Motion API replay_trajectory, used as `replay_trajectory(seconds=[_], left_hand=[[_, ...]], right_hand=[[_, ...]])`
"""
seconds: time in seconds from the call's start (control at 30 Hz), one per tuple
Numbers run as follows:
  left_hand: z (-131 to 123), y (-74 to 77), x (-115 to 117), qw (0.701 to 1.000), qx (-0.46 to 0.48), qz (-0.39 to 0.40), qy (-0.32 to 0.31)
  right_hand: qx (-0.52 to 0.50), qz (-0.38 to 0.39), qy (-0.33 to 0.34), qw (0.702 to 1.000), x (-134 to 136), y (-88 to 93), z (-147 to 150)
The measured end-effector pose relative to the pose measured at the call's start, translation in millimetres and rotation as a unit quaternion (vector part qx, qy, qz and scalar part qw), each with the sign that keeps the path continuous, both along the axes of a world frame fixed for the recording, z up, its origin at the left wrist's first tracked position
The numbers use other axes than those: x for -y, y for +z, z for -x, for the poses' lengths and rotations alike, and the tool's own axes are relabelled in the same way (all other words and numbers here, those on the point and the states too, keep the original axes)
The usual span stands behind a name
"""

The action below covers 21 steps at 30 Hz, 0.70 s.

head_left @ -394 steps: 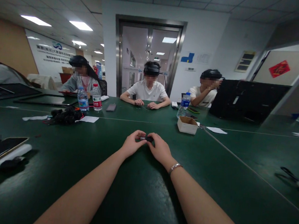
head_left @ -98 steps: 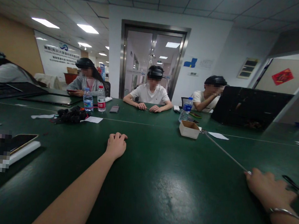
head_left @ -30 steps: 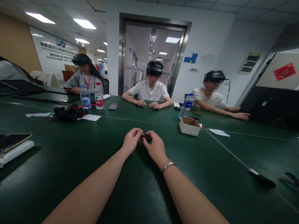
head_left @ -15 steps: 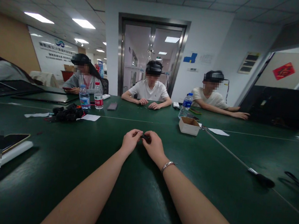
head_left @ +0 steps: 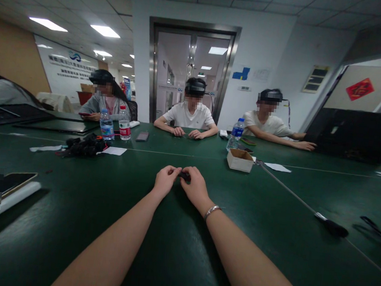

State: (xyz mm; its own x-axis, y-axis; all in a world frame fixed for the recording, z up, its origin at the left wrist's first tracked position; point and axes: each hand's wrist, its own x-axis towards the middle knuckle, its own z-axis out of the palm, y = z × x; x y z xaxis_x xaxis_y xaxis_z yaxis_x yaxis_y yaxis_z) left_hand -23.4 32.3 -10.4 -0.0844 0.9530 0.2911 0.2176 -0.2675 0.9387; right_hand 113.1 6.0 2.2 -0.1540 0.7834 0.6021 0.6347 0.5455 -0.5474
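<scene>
My left hand (head_left: 165, 181) and my right hand (head_left: 194, 187) meet at the middle of the green table (head_left: 180, 250), both pinched round a small black part (head_left: 184, 175) held between the fingertips. The fingers of both hands are curled closed on it. A silver bracelet (head_left: 211, 210) sits on my right wrist. Most of the part is hidden by my fingers, so its shape is unclear.
A small cardboard box (head_left: 240, 160) stands ahead to the right. A black-handled screwdriver (head_left: 331, 226) and scissors (head_left: 374, 226) lie at the right. A heap of black parts (head_left: 84, 145) and two bottles (head_left: 106, 125) are at the left, a phone (head_left: 16, 180) nearer. Three people sit opposite.
About three seconds ago my right hand was far out at the right by the screwdriver. It has come back, and both hands now hold the small part, hardly moving over the last second.
</scene>
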Motion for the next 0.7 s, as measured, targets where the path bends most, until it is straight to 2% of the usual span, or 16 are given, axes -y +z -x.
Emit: replay_trajectory(seconds=[0.13, 0.37, 0.5, 0.6, 0.7], left_hand=[[2, 1.3, 0, 1.0, -0.006, 0.009, 0.008], [5, 0.4, -1, 1.0, 0.009, 0.016, -0.019], [3, 1.5, -1, 0.997, 0.062, 0.003, -0.051], [1, 3.7, 0, 0.99, 0.125, -0.006, -0.059], [1, 4.8, 0, 0.986, 0.151, -0.01, -0.071]], right_hand=[[0.002, -0.001, 0.004, 1.0, 1, 0.6, 1], [-0.012, 0.005, 0.015, 1.0, 2, 1.5, 1], [-0.049, 0.02, 0.013, 0.999, -3, -2.7, 0], [-0.119, 0.068, 0.021, 0.99, -11, -9.2, 0], [-0.235, 0.169, 0.05, 0.956, -19, -13.7, -3]])
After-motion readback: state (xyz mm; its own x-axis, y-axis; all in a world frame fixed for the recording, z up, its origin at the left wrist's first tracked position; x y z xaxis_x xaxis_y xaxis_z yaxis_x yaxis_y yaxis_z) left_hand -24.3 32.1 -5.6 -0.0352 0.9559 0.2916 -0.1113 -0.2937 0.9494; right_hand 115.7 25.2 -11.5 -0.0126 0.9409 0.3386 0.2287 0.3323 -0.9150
